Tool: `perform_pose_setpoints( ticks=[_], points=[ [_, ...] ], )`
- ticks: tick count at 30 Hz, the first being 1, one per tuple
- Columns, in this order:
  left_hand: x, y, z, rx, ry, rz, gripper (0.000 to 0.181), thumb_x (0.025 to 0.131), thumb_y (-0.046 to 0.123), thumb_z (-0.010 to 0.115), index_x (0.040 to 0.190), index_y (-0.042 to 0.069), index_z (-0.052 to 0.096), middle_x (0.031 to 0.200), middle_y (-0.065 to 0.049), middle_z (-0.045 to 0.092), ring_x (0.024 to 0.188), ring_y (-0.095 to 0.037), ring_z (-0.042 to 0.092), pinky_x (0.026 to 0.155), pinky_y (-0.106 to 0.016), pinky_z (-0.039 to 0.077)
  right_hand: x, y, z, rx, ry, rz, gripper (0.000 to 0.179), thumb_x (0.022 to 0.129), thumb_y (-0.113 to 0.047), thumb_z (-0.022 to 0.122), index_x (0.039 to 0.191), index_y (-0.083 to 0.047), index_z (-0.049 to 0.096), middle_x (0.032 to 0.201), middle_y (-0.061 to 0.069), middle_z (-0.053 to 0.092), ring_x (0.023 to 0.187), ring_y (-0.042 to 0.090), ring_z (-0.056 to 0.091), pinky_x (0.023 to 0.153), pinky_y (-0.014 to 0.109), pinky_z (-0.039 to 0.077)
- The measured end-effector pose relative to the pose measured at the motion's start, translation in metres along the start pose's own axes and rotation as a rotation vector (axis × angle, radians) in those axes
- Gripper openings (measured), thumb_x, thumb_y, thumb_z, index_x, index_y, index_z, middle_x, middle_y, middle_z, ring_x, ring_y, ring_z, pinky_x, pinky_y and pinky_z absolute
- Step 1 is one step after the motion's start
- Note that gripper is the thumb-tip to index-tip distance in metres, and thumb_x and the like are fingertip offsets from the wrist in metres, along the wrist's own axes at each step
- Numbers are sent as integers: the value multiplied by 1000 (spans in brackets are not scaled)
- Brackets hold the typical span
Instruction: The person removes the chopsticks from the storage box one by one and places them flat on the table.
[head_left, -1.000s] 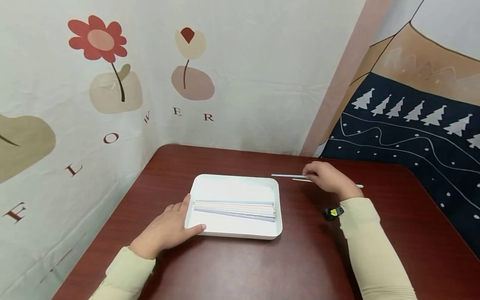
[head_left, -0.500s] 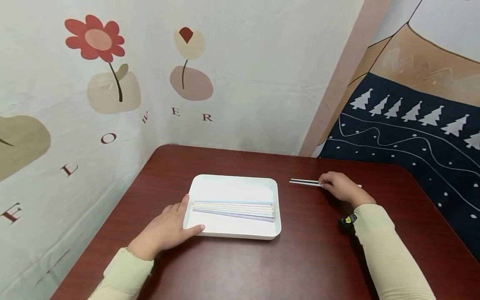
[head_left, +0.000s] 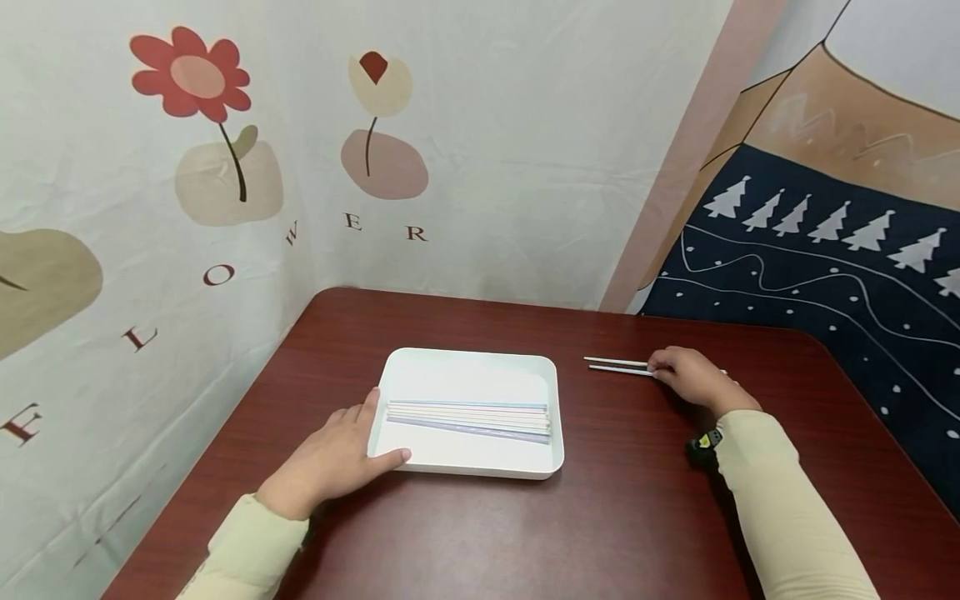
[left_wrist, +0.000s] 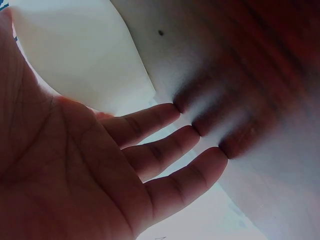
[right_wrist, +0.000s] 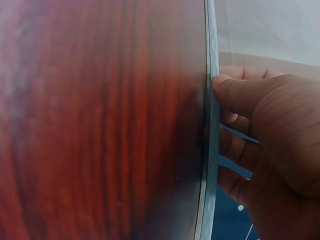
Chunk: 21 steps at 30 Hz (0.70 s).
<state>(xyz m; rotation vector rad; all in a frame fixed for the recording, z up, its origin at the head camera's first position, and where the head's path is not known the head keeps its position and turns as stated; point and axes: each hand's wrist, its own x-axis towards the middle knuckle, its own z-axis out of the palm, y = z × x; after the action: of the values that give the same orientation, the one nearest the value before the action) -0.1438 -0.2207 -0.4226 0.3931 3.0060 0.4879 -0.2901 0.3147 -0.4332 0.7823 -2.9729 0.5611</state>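
Observation:
My left hand (head_left: 330,458) rests along the left end of a white tray (head_left: 465,373), thumb over its near rim. In the left wrist view its fingers (left_wrist: 185,185) are spread and nearly straight. Several pale chopsticks (head_left: 468,414) lie side by side across the tray, fanning slightly toward the right. To the right of the tray, my right hand (head_left: 693,379) pinches a light chopstick (head_left: 618,370) between thumb and fingers, low over the table. A second pale chopstick (head_left: 611,360) lies just behind it, almost parallel. The hand hides part of both.
The dark red-brown table (head_left: 480,542) has rounded far corners. A white cloth with flower prints (head_left: 480,208) hangs along its left and far sides. At the right hangs a navy and tan cloth with tree prints (head_left: 810,242).
My right hand has moved right, away from the tray, and slightly nearer me, bringing its chopstick alongside the other one. The left hand and tray stay in place.

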Motion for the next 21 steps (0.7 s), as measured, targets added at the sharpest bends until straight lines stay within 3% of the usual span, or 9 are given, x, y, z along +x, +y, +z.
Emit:
perform_pose_setpoints(
  ticks=[9,21],
  points=[
    [-1,0,1,-1,5,7,109,87,69,59,152,-9,21,146,-28,42,128,-47,45,103,-57,38,2,-3,4,4,-1,-20,16,91,3,66,85,-12,67,84,0,62,81,21,57,79,48,49],
    [0,-1,1,6,18,14,108,87,69,58,152,-10,22,146,-29,43,128,-47,45,102,-57,39,4,-6,1,-8,-27,24,15,90,2,66,86,-12,68,87,2,63,82,23,56,80,49,49]
  ],
)
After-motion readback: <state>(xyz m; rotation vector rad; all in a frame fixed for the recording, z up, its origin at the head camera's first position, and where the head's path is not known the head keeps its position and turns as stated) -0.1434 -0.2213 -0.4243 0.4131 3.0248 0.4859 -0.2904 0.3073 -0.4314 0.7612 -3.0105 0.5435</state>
